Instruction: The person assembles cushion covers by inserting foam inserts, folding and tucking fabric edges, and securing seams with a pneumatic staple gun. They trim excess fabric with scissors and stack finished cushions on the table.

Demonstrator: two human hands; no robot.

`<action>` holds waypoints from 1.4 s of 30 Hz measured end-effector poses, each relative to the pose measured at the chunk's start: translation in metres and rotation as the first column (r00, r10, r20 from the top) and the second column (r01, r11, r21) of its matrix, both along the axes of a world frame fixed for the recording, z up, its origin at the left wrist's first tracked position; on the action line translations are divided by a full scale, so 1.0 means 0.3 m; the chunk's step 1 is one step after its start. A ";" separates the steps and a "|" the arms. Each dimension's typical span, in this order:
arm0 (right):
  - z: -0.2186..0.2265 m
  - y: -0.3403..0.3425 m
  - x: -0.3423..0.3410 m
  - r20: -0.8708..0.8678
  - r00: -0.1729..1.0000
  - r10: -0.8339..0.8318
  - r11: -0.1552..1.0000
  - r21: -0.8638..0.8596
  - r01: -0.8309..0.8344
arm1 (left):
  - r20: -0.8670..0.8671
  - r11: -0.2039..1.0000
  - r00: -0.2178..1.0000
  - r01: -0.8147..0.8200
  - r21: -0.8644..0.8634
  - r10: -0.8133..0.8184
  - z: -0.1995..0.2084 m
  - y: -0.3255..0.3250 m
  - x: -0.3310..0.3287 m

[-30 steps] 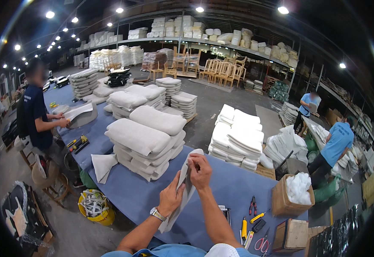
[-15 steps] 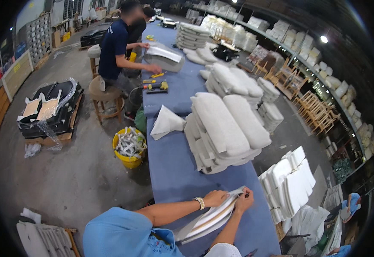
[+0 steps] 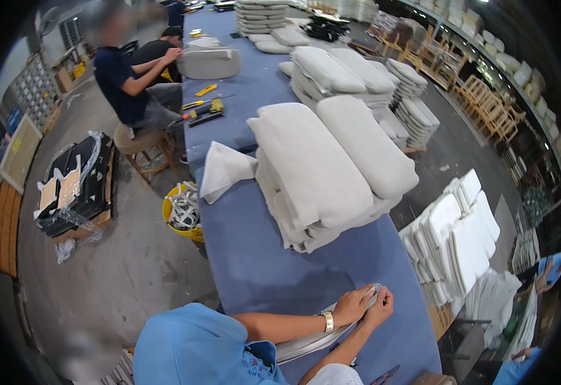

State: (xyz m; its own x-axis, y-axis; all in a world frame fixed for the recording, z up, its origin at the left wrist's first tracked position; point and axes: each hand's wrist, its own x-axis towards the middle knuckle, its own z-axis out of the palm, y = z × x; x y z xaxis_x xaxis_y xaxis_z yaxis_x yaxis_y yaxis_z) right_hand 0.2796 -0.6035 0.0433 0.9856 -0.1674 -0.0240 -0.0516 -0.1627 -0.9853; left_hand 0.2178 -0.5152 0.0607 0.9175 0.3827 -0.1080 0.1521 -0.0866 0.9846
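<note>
A long, curved panel covered in light grey-white fabric (image 3: 306, 346) stands on its edge at the near end of the blue table, mostly hidden behind my forearms. My left hand (image 3: 352, 307), with a watch at the wrist, grips the fabric near the panel's far end. Close beside it, my right hand (image 3: 379, 308) pinches the fabric at that same end, fingers closed. A pair of dark-handled scissors or pliers (image 3: 385, 376) lies near the front edge, to the right of my right forearm.
Stacked light grey cushions (image 3: 312, 160) rise ahead on the blue table (image 3: 248, 256), beside a loose fabric piece (image 3: 226, 170). Further off, a seated co-worker (image 3: 123, 83) handles a grey panel (image 3: 210, 63) near a staple gun (image 3: 207, 110). A yellow bucket of scraps (image 3: 183, 212) stands left; white pads (image 3: 454, 237) are stacked right.
My hands have come closer together at the panel's far end, and its brownish inner strip no longer shows. The view has shifted. The co-worker has lifted the grey panel upright.
</note>
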 end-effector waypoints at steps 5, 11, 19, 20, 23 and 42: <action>0.045 -0.014 -0.052 0.099 0.977 -0.186 0.957 -0.209 0.203 | 0.031 0.956 0.999 -0.030 -0.293 0.041 0.019 -0.066 0.013; 0.048 0.048 -0.078 0.123 0.977 -0.173 0.980 0.116 0.159 | 0.119 0.985 0.993 0.033 -0.169 -0.013 0.093 0.008 -0.010; 0.073 0.019 -0.113 0.049 0.977 -0.208 0.974 0.097 0.203 | 0.136 0.957 0.980 0.173 -0.232 -0.144 0.088 0.025 -0.011; 0.075 0.010 -0.107 0.111 0.981 -0.159 0.986 -0.025 0.162 | 0.150 0.958 0.978 0.178 -0.225 -0.146 0.080 0.027 -0.011; 0.115 -0.033 -0.087 0.154 0.987 0.053 0.930 -0.366 0.007 | 0.168 0.960 0.976 0.172 -0.221 -0.136 0.058 0.036 -0.011; 0.030 0.048 -0.033 0.180 0.984 0.004 0.993 -0.118 0.018 | 0.031 0.976 1.000 0.005 -0.216 0.002 0.107 0.049 0.008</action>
State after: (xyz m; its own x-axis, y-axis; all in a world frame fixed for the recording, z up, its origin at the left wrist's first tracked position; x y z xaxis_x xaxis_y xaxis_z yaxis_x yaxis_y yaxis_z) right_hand 0.2697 -0.5890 0.0523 0.9708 -0.1655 0.1734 0.1225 -0.2793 -0.9524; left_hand 0.2201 -0.5005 0.0927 0.9223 0.3518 -0.1601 0.1218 0.1286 0.9842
